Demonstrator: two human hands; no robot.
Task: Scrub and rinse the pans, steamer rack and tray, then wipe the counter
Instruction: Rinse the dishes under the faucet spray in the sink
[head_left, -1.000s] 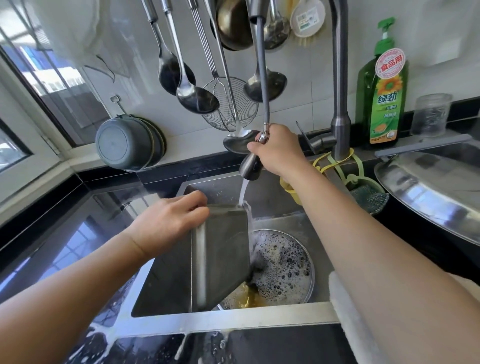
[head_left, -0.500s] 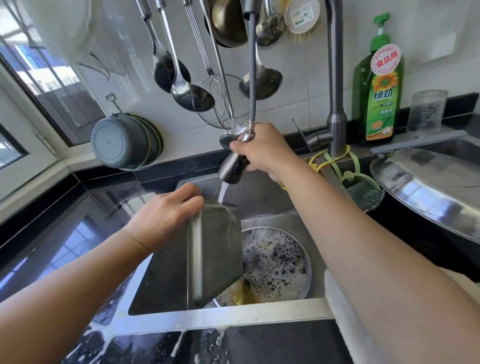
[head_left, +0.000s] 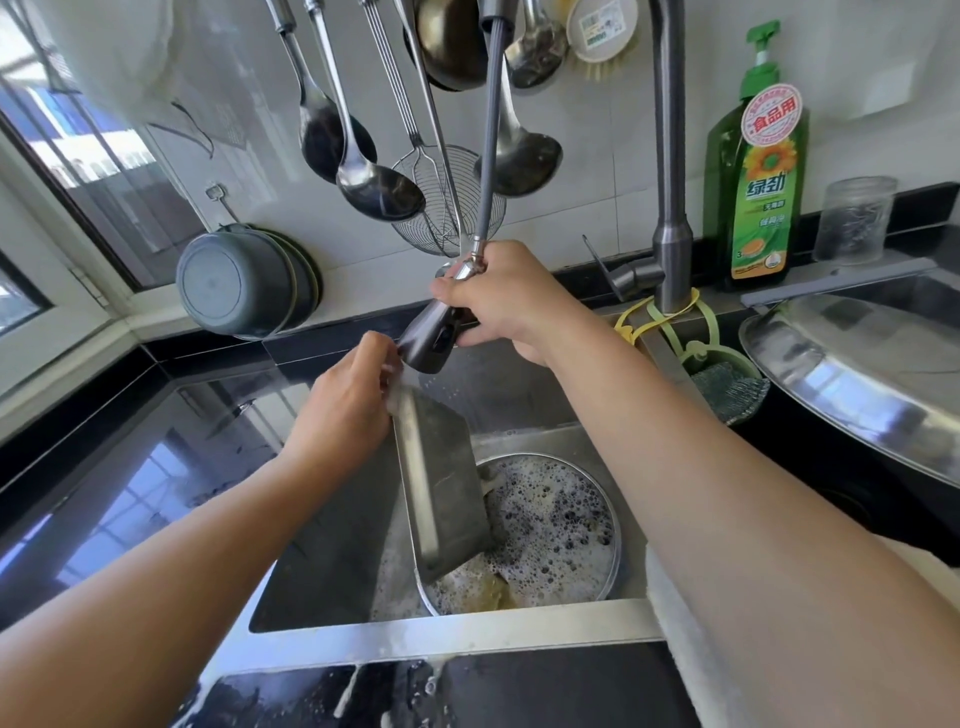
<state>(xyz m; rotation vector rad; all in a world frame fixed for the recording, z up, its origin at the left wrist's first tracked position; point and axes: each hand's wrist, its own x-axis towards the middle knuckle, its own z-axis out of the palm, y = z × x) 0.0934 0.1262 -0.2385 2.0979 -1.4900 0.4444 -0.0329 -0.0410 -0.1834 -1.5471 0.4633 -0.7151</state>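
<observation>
Round steel pan full of suds in steel sink; green dish-soap bottle by wall behind. Left hand fingers clamped on top edge of rectangular grey metal tray, held upright over pan. Right hand fingers wrapped around grey pull-out spray head, just above tray.

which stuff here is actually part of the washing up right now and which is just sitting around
In use:
- tray, held on edge over the sink by the left hand
- spray head, held in the right hand
- round pan full of suds in the sink

Just lying about:
- dish soap bottle
- glass jar
- hanging ladles
- grey bowls
- scouring pad
</observation>
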